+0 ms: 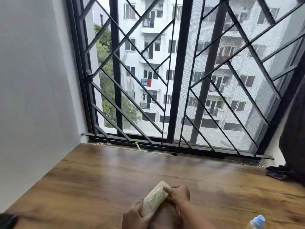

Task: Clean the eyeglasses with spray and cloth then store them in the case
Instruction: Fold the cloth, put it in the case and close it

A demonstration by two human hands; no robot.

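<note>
Above the brown wooden tabletop [82,187]: beige oblong case [155,200], left hand [135,215] wrapped round near end, right hand [178,195] pinching far end. Contents not visible. Blue-capped spray bottle [257,223] at right.

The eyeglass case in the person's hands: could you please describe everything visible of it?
The eyeglass case is a pale cream oblong with rounded ends and faint print on its top; it appears closed. It is slanted, far end pointing away and right, over the wooden surface. The left hand grips its near end; the right hand holds its right edge.
</note>
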